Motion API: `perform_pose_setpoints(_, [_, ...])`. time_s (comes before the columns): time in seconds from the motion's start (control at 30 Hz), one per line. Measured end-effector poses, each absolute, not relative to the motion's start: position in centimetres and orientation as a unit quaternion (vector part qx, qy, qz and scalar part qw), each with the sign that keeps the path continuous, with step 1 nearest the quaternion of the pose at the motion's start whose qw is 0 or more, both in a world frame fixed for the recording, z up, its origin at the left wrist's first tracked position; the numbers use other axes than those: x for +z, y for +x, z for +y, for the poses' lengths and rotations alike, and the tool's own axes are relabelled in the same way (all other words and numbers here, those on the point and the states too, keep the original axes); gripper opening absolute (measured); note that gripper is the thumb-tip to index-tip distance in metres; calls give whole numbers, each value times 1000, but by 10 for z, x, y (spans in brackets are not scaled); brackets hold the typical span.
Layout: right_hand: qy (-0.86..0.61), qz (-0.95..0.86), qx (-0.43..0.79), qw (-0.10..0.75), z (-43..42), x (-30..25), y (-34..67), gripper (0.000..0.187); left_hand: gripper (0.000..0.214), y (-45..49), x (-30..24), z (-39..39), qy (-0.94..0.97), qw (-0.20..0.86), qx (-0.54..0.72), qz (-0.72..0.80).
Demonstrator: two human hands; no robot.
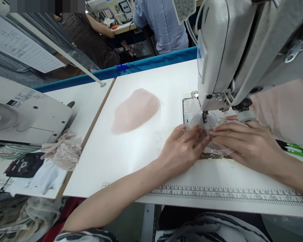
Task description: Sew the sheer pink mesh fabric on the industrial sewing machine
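A small piece of sheer pale fabric (pixel 218 148) lies under the presser foot (pixel 205 117) of the sewing machine (pixel 214 57). My left hand (pixel 185 148) is at its left side, palm down, thumb and forefinger closed together on the fabric just in front of the needle. From the right, my right hand (pixel 249 143) grips the same fabric, its fingers held close together and their tips almost touching my left hand's. Part of the fabric is hidden under both hands. The metal needle plate (pixel 189 109) shows beyond my left fingers.
A sheer pink fabric piece (pixel 136 111) lies flat on the white table, left of the machine. More pink fabric (pixel 285 111) and green-handled snips (pixel 300 150) are at the right. A ruler strip (pixel 204 195) runs along the front edge. Two people sit beyond the blue cloth edging (pixel 156 60).
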State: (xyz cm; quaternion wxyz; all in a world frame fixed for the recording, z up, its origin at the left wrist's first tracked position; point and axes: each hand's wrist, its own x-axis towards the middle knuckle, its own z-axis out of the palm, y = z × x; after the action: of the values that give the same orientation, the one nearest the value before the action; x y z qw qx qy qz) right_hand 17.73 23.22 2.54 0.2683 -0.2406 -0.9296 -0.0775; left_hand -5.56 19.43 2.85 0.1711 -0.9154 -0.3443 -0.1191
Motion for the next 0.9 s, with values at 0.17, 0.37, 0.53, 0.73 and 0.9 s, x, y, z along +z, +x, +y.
perform_pose_setpoints(0.17, [-252, -929, -80, 261, 234, 26, 177, 34, 29, -56, 25, 199, -911, 168, -137, -349])
perform_pose_setpoints(0.37, [-255, -929, -74, 259, 243, 22, 177, 26, 31, -58, 23, 212, -909, 174, -133, -356])
perform_pose_setpoints(0.53, [-293, -923, -78, 238, 250, 17, 175, 28, 30, -60, 22, 225, -907, 174, -145, -356])
perform_pose_setpoints(0.73, [-269, -924, -124, 242, 251, 19, 172, 26, 28, -62, 19, 230, -903, 167, -169, -358])
perform_pose_setpoints(0.9, [-253, -922, -159, 246, 250, 17, 173, 29, 25, -62, 18, 227, -905, 170, -207, -331])
